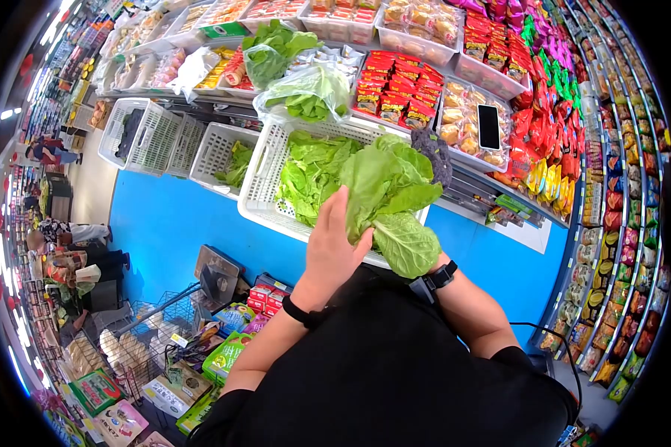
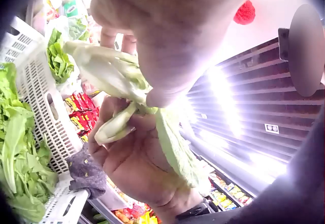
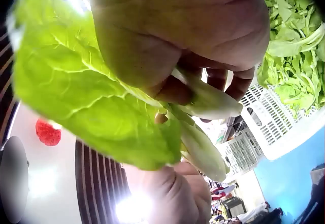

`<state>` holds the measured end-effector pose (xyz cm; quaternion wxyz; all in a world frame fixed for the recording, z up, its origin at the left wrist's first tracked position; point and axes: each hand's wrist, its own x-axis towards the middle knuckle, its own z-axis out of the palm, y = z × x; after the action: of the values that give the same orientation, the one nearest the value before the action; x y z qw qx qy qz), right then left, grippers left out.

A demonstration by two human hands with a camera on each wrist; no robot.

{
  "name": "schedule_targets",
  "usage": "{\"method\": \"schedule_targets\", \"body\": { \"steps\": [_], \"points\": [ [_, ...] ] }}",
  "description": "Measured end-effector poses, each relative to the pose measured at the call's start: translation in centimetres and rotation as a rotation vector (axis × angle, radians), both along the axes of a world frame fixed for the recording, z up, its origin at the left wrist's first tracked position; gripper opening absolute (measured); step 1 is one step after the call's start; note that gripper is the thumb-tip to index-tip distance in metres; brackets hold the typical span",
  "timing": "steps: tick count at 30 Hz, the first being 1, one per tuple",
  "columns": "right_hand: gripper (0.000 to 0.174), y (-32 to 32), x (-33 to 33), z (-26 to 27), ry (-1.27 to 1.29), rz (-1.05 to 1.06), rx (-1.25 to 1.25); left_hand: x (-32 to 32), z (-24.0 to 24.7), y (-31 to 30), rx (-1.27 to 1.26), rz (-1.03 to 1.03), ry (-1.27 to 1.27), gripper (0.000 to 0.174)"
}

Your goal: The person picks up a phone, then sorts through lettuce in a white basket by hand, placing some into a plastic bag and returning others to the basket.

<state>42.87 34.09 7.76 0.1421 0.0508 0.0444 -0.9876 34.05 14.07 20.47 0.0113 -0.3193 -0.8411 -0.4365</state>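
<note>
Lettuce point(image 1: 391, 186) between left hand point(image 1: 334, 249), right hand point(image 3: 193, 26)

Bright shop light, fisheye-curved edges; wrist views blurred, ceiling lamps glaring.

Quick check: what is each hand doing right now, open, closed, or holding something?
Left hand: holds the bunch of leafy greens by its leaves.
Right hand: grips the stalks of the same bunch.

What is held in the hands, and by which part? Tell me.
A bunch of leafy greens. The left hand and the right hand both grip it at the pale stalk end, leaving the green leaves free.
</note>
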Motion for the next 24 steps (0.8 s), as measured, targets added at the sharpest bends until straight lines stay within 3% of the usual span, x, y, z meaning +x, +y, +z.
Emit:
{"method": "schedule_targets", "body": {
  "steps": [2,5,10,14,16,18,20,22,24],
  "points": [
    [0.045,0.2,0.3,0.1,-0.016,-0.013,0.024,0.0,-0.2,0.0,0.055,0.013,-0.042,0.086],
    [0.047,0.0,0.3,0.1,-0.054,-0.035,0.076,0.0,0.8,-0.2,-0.081,0.012,0.031,0.084],
    [0.047,-0.2,-0.1,-0.1,-0.13,-0.047,0.088,0.0,0.7,-0.1,-0.068,0.008,-0.029,0.07],
    [0.044,0.3,-1.8,-1.1,-0.145,0.165,-0.072,-0.5,-1.4,-0.4,-0.012,0.066,-0.077,0.066],
    [0.043,-0.4,-2.4,0.8,-0.164,0.208,-0.088,-0.7,-2.1,-0.6,0.058,0.151,-0.35,0.053],
    [0.043,-1.4,-2.9,3.8,0.02,0.045,0.471,-1.1,-5.1,-0.8,0.124,0.21,-0.471,0.051],
    [0.043,-2.1,-3.6,6.4,-0.027,0.051,0.449,-1.5,-5.9,-0.7,0.189,0.266,-0.592,0.049],
    [0.041,-2.5,-3.9,7.5,0.026,-0.05,0.73,-2.1,-5.8,-1.2,0.616,0.331,-1.255,0.032],
    [0.04,-1.7,-3.8,6.5,-0.02,-0.001,0.755,-2.7,-7.3,-1.8,0.657,0.327,-1.327,0.03]
  ]
}}
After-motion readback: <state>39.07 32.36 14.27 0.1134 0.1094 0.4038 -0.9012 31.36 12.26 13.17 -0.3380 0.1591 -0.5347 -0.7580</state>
